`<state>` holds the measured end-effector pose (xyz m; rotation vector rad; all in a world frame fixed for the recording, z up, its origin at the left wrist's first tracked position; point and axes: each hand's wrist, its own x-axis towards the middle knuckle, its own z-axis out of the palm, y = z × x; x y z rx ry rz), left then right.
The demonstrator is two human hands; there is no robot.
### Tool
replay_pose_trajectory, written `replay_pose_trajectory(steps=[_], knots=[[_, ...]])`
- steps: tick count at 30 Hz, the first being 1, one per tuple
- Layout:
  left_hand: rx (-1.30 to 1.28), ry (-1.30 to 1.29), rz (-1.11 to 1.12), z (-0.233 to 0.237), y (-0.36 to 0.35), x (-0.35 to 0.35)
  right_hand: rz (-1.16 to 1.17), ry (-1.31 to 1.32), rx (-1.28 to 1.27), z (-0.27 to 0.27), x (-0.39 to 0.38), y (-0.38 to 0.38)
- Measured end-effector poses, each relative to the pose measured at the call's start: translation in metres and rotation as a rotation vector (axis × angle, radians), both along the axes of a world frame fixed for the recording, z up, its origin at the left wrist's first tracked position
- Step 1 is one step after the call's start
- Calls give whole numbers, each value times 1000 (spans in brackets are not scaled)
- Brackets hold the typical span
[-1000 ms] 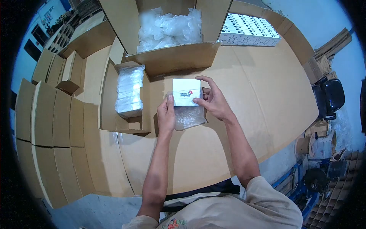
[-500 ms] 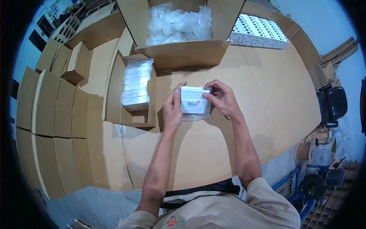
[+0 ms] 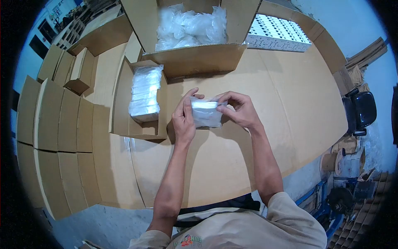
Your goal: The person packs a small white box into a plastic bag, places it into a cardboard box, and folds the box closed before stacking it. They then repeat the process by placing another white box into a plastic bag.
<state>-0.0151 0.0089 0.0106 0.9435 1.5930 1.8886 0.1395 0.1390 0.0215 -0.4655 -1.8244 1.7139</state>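
Between my hands is a small white box (image 3: 206,114) in a clear plastic bag, held above the cardboard-covered table. My left hand (image 3: 184,118) grips its left side, with the thumb along the near face. My right hand (image 3: 240,108) pinches the upper right edge between thumb and fingers. Just left of my left hand stands an open cardboard carton (image 3: 121,99), holding a row of plastic-wrapped white boxes (image 3: 145,93) packed side by side.
A larger open carton (image 3: 199,58) at the back holds crumpled clear plastic bags (image 3: 192,27). Behind right lies a block of stacked white boxes (image 3: 280,35). Several closed brown cartons (image 3: 68,120) line the left side. A black chair (image 3: 360,112) stands beyond the table's right edge.
The bagged box has tilted and shifted slightly left, and its printed face no longer shows. Both hands keep hold of it. The whole view has shifted a little.
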Motion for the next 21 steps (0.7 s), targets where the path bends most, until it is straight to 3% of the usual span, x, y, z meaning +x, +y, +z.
replay_pose_trajectory(steps=[5,8,12,17,20,21], knots=[[2,13,-2,4,-1,3,-56,9,63,-3,-4,0],[29,6,4,-2,1,1,-124,53,-78,2,-3,-2],[-4,6,38,6,-1,1,-136,145,21,-4,-8,-8],[89,-106,66,-10,4,2,-180,116,-266,12,-13,-14],[165,-254,21,-11,7,2,-72,265,-299,16,-18,-23],[198,-321,-9,-10,7,1,-73,160,-226,16,-17,-22]])
